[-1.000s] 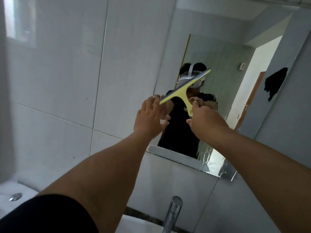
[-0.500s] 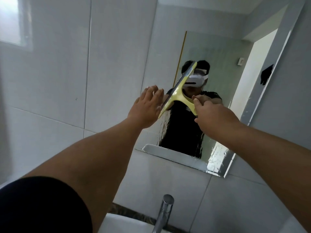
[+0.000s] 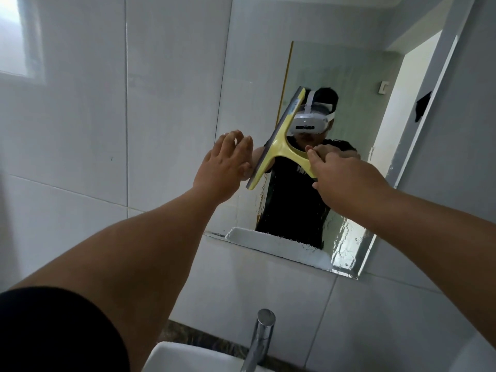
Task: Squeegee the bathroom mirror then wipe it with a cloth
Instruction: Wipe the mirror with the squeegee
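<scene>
Stage: squeegeeing is underway; water is streaking the mirror (image 3: 349, 84) low down, and no cloth is showing.
Squeegee (image 3: 279, 146): standing near-upright by the mirror's left edge.
Right hand (image 3: 346, 175): gripping its handle.
Left hand (image 3: 228, 162): open, holding nothing.
Sink (image 3: 171, 355): contents are out of view.

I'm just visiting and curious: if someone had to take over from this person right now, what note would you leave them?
Right hand: gripping the yellow squeegee by its handle, blade steeply tilted against the mirror.
Left hand: open, fingers spread, beside the blade's lower end, holding nothing.
Done: squeegeeing under way.
Left: water still streaks the lower glass; finish the strokes, then wipe with a cloth. No cloth is in view.
</scene>
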